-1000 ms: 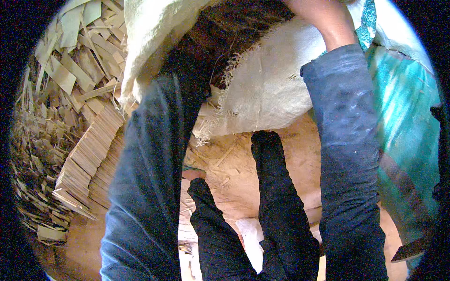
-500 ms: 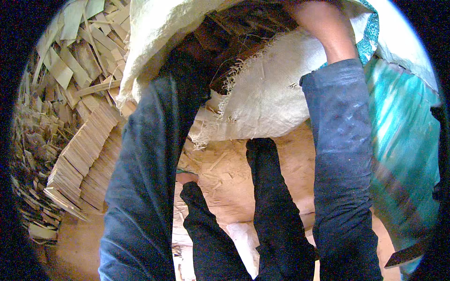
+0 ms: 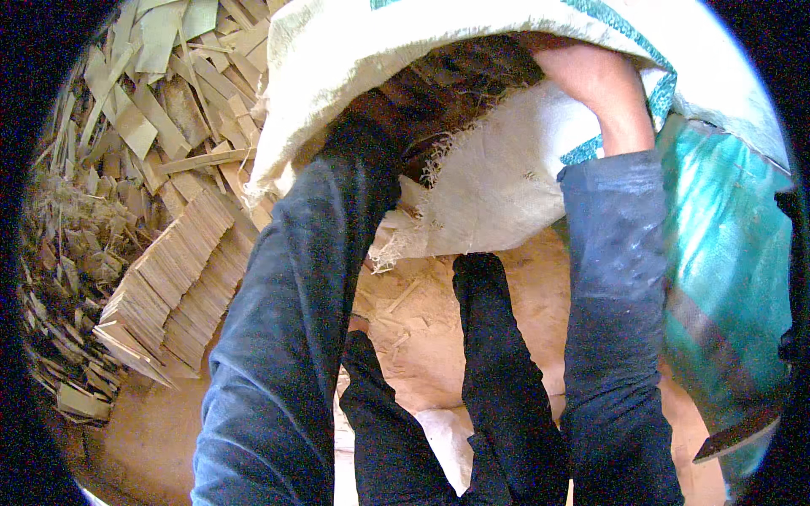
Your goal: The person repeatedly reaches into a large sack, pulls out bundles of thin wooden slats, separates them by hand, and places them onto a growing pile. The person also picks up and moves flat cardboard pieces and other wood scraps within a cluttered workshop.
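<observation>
A white woven sack [image 3: 506, 185] with a frayed mouth and teal trim lies in front of me, its opening facing me. Both my arms reach into it. My right hand [image 3: 603, 88] shows only its back and wrist; the fingers are hidden under the upper flap. My left sleeve [image 3: 337, 177] runs into the shaded opening, where the left hand is too dark to make out. Inside, dark brown layered pieces [image 3: 460, 72] show dimly. What either hand grips, if anything, cannot be seen.
Left of the sack, a stack of thin wood strips [image 3: 173, 282] leans by a heap of loose wood scraps [image 3: 143, 110]. A teal sheet [image 3: 717, 244] hangs at the right. My legs [image 3: 506, 363] stand over a brown floor [image 3: 413, 337] scattered with chips.
The sack's upper flap and my right hand sit lower in view. My left arm appears further right. Both hands stay inside the sack.
</observation>
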